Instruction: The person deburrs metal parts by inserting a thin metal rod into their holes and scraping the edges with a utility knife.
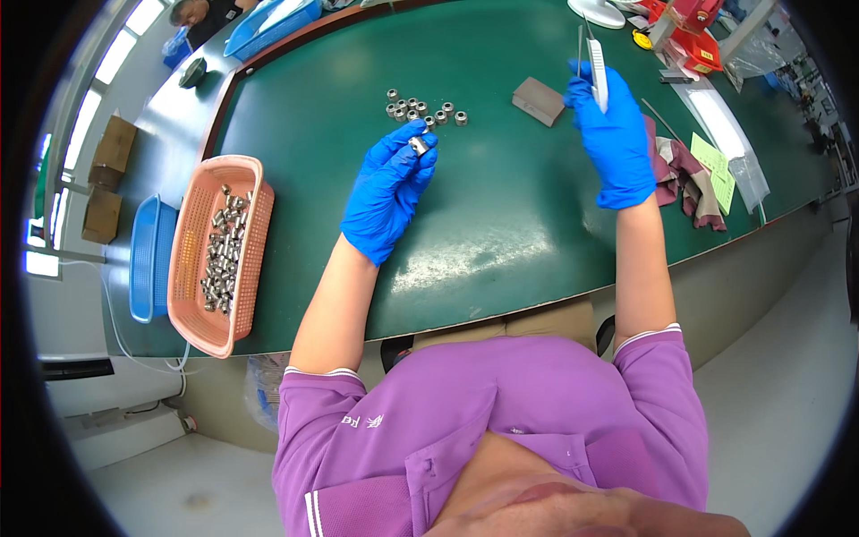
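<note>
My left hand (385,197), in a blue glove, pinches a small shiny metal cylinder (419,145) at its fingertips. Just beyond it, several similar metal cylinders (413,106) stand in a loose group on the green tabletop (340,116). My right hand (613,148), also blue-gloved, is raised at the right, closed around a slim white-handled tool (598,76). Thin metal pieces stick up from that grip; their exact form is too small to tell. A grey-brown rectangular block (539,101) lies on the table to the left of my right hand.
At the left, a pink perforated basket (253,259) holds many metal cylinders, beside a blue basket (148,259). Right of my right hand lie a maroon-and-tan cloth (691,183) and green paper (713,161). Red bins (698,52) stand far right. Another person (210,13) is far left.
</note>
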Motion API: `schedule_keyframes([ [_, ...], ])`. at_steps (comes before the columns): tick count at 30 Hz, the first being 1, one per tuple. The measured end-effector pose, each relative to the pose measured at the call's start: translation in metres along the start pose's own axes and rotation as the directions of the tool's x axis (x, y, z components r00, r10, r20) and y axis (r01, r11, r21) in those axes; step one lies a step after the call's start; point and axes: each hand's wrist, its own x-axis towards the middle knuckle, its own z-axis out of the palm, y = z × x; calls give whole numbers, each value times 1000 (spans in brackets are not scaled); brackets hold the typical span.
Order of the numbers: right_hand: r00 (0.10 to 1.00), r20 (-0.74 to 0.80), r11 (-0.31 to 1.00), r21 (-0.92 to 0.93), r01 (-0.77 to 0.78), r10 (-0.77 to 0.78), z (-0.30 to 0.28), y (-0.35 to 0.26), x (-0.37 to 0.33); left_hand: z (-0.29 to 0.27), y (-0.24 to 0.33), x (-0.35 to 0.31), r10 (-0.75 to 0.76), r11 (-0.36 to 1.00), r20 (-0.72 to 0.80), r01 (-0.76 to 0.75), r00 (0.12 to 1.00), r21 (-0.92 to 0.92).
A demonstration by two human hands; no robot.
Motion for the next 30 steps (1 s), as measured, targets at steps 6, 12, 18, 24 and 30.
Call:
schedule_keyframes([
  [6, 969, 164, 976, -87, 201, -185, 55, 16, -15, -3, 3, 4, -11, 998, 55, 15, 998, -60],
  [12, 946, 325, 979, -194, 59, 7, 58, 17, -28, 2, -1, 1, 9, 1000, -79, -10, 997, -4],
  [18, 987, 160, 888, 456, -48, -29, 60, -13, -39, -2, -7, 4, -31, 998, -46, 33, 998, 59],
  [24, 794, 330, 839, 392, 377, -511, 57, -14, -49, 0, -10, 2, -42, 995, -49, 46, 998, 88],
  [30, 762, 379, 849, 294, 440, -526, 55, -17, -47, 2, -10, 0, -57, 995, -41, 60, 998, 85],
])
